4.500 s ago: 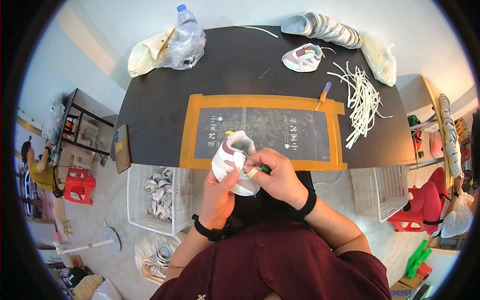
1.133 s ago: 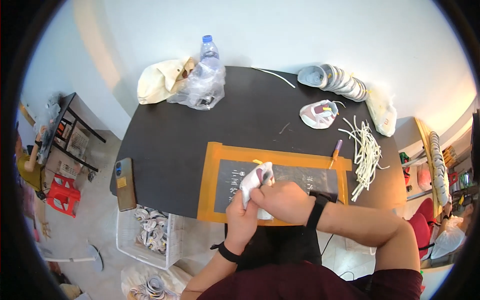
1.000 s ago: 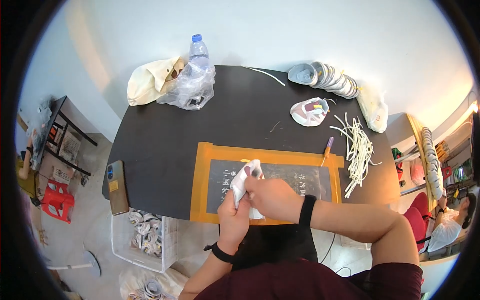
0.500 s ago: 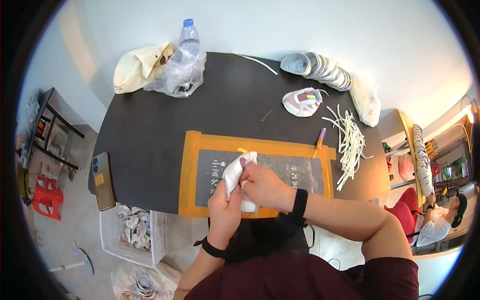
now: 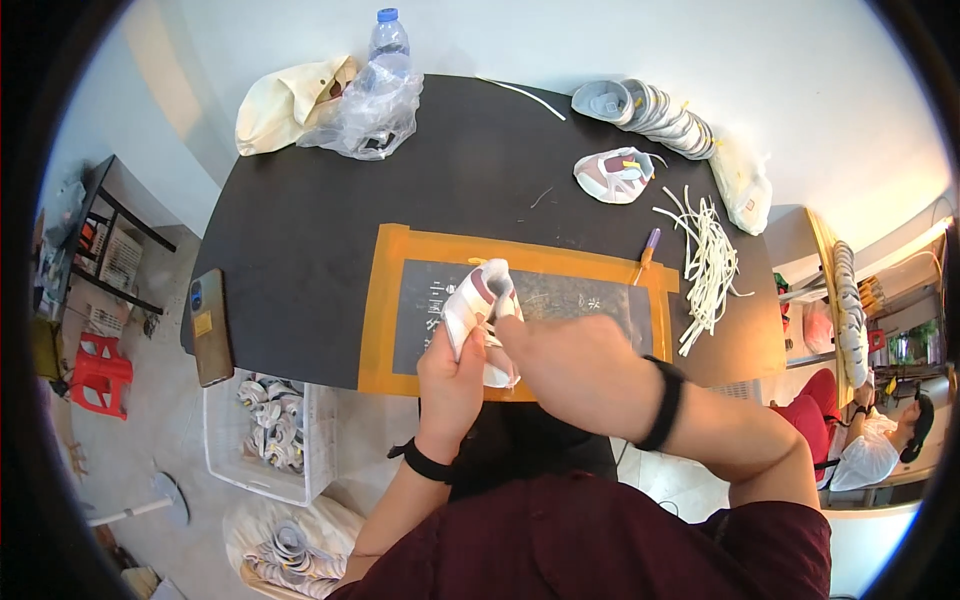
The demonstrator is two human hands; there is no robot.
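A white and mauve shoe upper [image 5: 468, 308] stands tilted above the mat, with pale lace across its front. Wrapped around its left side is my left hand [image 5: 450, 380], thumb on the outside. My right hand [image 5: 585, 375], smeared by motion, is curled at the upper's right edge. Its fingertips point toward the lacing, and whatever they grip is hidden. Beneath both hands lies a dark mat [image 5: 430, 275] framed with orange tape [image 5: 385, 300]. Farther right on the table sits another shoe upper [image 5: 612, 177] with a yellow tag.
White laces [image 5: 708, 270] lie piled at right, beside a purple-handled tool [image 5: 648, 250]. Behind stand nested uppers [image 5: 650, 108] and a white bag [image 5: 742, 185]. A phone [image 5: 210, 330] rests at the left edge, above a crate [image 5: 318, 450] of uppers. A co-worker [image 5: 870, 445] sits far right.
My right hand has swung right and nearer to me, away from its pinch at the upper. The upper has turned, showing more mauve and its lacing. The whole view has shifted slightly.
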